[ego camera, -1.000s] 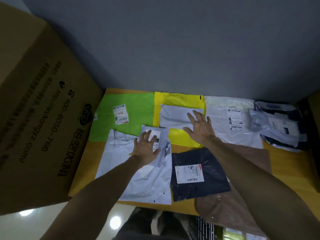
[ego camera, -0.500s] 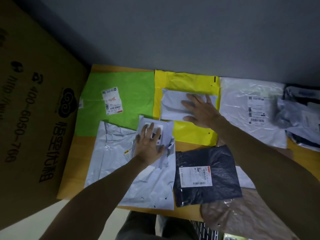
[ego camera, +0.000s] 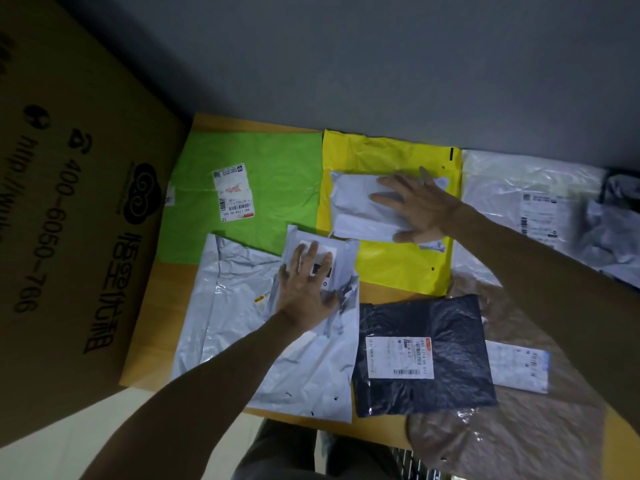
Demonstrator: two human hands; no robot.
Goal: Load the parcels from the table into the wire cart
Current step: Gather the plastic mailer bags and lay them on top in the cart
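While flat, left hand (ego camera: 304,289) covers grey parcel (ego camera: 347,252); right hand (ego camera: 422,209), seemingly flat, white parcel (ego camera: 353,199).

The centre parcel (ego camera: 391,268) lies at the far middle of the table (ego camera: 149,341). On it rests a small envelope (ego camera: 353,206). Touching its left edge lies a flat parcel (ego camera: 270,157). Just right of it lies a wide parcel (ego camera: 502,181), with a heap of bags (ego camera: 609,233) beyond. Before it, to the left, a large mailer (ego camera: 225,334) carries a small packet (ego camera: 344,252). Directly before it, a near parcel (ego camera: 450,323) overlaps a big bag (ego camera: 519,431). Far left of it stands a cardboard box (ego camera: 69,220). The wire cart (ego camera: 412,460) sits nearest, under the table's near edge.
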